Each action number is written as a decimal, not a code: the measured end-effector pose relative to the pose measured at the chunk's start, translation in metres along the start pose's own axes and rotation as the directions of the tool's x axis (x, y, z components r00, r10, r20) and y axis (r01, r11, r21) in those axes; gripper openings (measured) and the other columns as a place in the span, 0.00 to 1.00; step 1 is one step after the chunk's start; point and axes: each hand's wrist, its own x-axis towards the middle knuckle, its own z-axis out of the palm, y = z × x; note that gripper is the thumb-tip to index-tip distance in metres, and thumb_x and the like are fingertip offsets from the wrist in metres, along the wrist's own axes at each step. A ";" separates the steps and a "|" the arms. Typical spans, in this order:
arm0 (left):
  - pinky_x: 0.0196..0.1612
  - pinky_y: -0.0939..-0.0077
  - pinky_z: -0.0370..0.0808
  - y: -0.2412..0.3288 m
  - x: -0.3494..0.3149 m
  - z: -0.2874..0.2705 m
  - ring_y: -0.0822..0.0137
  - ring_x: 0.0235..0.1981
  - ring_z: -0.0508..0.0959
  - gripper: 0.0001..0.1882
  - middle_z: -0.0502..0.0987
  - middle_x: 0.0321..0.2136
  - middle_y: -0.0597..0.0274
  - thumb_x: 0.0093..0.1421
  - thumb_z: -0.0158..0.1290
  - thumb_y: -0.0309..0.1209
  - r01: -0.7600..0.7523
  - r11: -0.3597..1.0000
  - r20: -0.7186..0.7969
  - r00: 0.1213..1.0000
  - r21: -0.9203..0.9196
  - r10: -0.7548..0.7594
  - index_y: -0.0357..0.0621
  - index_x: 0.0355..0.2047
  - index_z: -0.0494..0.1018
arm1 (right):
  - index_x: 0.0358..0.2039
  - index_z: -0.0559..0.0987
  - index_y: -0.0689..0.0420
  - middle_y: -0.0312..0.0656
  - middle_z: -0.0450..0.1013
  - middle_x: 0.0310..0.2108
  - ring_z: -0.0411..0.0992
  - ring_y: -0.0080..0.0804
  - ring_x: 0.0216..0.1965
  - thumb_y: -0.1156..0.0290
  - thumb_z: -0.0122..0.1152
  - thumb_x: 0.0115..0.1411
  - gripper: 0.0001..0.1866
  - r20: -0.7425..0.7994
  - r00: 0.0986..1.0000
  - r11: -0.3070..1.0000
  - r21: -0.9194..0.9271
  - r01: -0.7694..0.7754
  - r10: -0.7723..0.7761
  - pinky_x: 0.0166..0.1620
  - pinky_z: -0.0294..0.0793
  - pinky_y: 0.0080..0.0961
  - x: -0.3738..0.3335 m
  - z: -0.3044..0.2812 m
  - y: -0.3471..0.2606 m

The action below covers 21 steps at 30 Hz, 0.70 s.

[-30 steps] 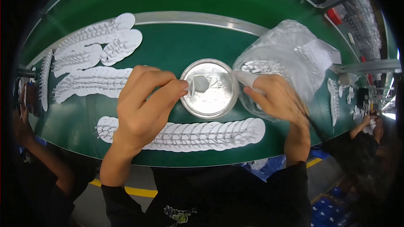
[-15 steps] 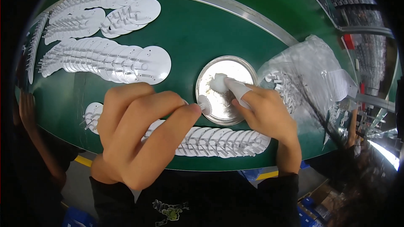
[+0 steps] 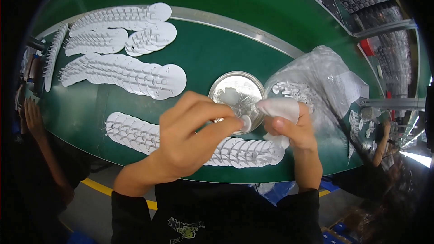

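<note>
My left hand (image 3: 187,138) is raised over the green belt (image 3: 203,49), its thumb and forefinger pinching a small white disc (image 3: 246,122) just above the round metal dish (image 3: 237,95). My right hand (image 3: 291,129) is beside it, fingers closed on a white cloth or finger cover (image 3: 281,107), almost touching the disc. Below both hands lies a row of overlapping white round parts (image 3: 135,133) near the belt's front edge.
More rows of overlapping white round parts (image 3: 131,72) lie at the back left of the belt. A clear plastic bag with small parts (image 3: 316,81) sits to the right of the dish. Another person's hand (image 3: 34,119) rests at the left edge.
My left hand has lifted from the belt and now pinches the small disc next to my right hand. The view has shifted left and closer.
</note>
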 end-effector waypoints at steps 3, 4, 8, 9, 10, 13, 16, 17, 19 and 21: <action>0.24 0.78 0.68 0.005 0.002 0.006 0.64 0.26 0.71 0.15 0.77 0.28 0.62 0.35 0.58 0.18 -0.033 0.997 -0.033 0.999 -0.068 0.031 0.40 0.29 0.78 | 0.49 0.74 0.67 0.29 0.59 0.16 0.53 0.15 0.17 0.69 0.54 0.63 0.18 0.102 0.994 0.925 0.375 -0.068 0.032 0.21 0.51 0.17 -0.002 0.006 0.003; 0.24 0.78 0.68 0.007 0.002 0.005 0.64 0.26 0.71 0.15 0.77 0.28 0.62 0.35 0.58 0.18 -0.040 0.997 -0.031 0.999 -0.064 0.038 0.40 0.29 0.78 | 0.49 0.74 0.67 0.29 0.59 0.16 0.53 0.15 0.17 0.69 0.54 0.63 0.18 0.102 0.994 0.925 0.376 -0.060 0.023 0.21 0.51 0.17 -0.002 0.008 0.003; 0.24 0.78 0.68 0.007 0.001 0.001 0.64 0.26 0.71 0.15 0.78 0.28 0.62 0.35 0.59 0.19 -0.034 0.997 -0.042 0.999 -0.065 0.031 0.40 0.29 0.79 | 0.51 0.72 0.70 0.28 0.55 0.15 0.50 0.16 0.16 0.71 0.51 0.64 0.18 0.205 0.978 0.836 0.531 -0.139 0.033 0.20 0.49 0.19 -0.002 0.014 0.003; 0.24 0.78 0.68 0.007 0.001 0.001 0.64 0.26 0.71 0.15 0.78 0.29 0.63 0.35 0.60 0.19 -0.037 0.997 -0.040 0.999 -0.069 0.035 0.40 0.29 0.79 | 0.51 0.72 0.70 0.28 0.55 0.15 0.51 0.16 0.16 0.71 0.50 0.64 0.18 0.228 0.973 0.821 0.552 -0.146 0.020 0.20 0.49 0.19 -0.001 0.014 0.002; 0.24 0.78 0.68 0.008 0.001 0.000 0.64 0.26 0.71 0.15 0.78 0.29 0.63 0.35 0.60 0.19 -0.037 0.997 -0.040 0.999 -0.067 0.035 0.40 0.29 0.79 | 0.50 0.72 0.71 0.29 0.56 0.16 0.51 0.16 0.16 0.71 0.50 0.64 0.18 0.251 0.968 0.805 0.573 -0.154 0.007 0.20 0.49 0.19 -0.001 0.014 0.002; 0.24 0.79 0.67 0.008 0.000 0.000 0.65 0.26 0.71 0.14 0.78 0.29 0.63 0.37 0.60 0.19 -0.046 0.996 -0.021 0.999 -0.076 0.044 0.40 0.29 0.79 | 0.50 0.72 0.72 0.29 0.56 0.16 0.51 0.16 0.16 0.72 0.49 0.64 0.18 0.265 0.964 0.801 0.578 -0.155 -0.005 0.20 0.49 0.19 -0.002 0.013 0.005; 0.28 0.77 0.67 0.008 -0.003 -0.003 0.65 0.29 0.71 0.16 0.78 0.30 0.63 0.40 0.67 0.23 -0.036 0.998 0.040 0.998 -0.054 0.038 0.43 0.32 0.78 | 0.50 0.72 0.72 0.29 0.57 0.16 0.51 0.16 0.16 0.72 0.50 0.64 0.18 0.278 0.960 0.799 0.581 -0.156 -0.014 0.21 0.49 0.18 -0.002 0.013 0.007; 0.28 0.77 0.67 0.008 -0.003 -0.003 0.66 0.28 0.71 0.16 0.78 0.30 0.63 0.40 0.67 0.23 -0.029 0.998 0.030 0.999 -0.059 0.031 0.43 0.32 0.78 | 0.50 0.72 0.72 0.29 0.57 0.16 0.51 0.16 0.16 0.72 0.50 0.64 0.18 0.282 0.959 0.799 0.580 -0.159 -0.014 0.21 0.49 0.18 -0.002 0.013 0.007; 0.28 0.77 0.67 0.008 -0.003 -0.001 0.66 0.28 0.71 0.16 0.78 0.30 0.63 0.39 0.67 0.23 -0.022 0.997 0.017 1.000 -0.068 0.023 0.43 0.32 0.78 | 0.49 0.72 0.72 0.30 0.58 0.16 0.51 0.16 0.16 0.72 0.50 0.64 0.18 0.282 0.959 0.809 0.568 -0.153 -0.017 0.21 0.49 0.18 -0.002 0.013 0.008; 0.28 0.77 0.67 0.008 -0.003 -0.001 0.65 0.28 0.71 0.16 0.78 0.30 0.63 0.39 0.67 0.24 -0.010 0.996 0.016 1.000 -0.083 0.011 0.43 0.32 0.78 | 0.49 0.72 0.72 0.30 0.58 0.15 0.51 0.16 0.16 0.72 0.50 0.64 0.18 0.276 0.961 0.820 0.554 -0.146 -0.015 0.21 0.50 0.19 -0.001 0.013 0.008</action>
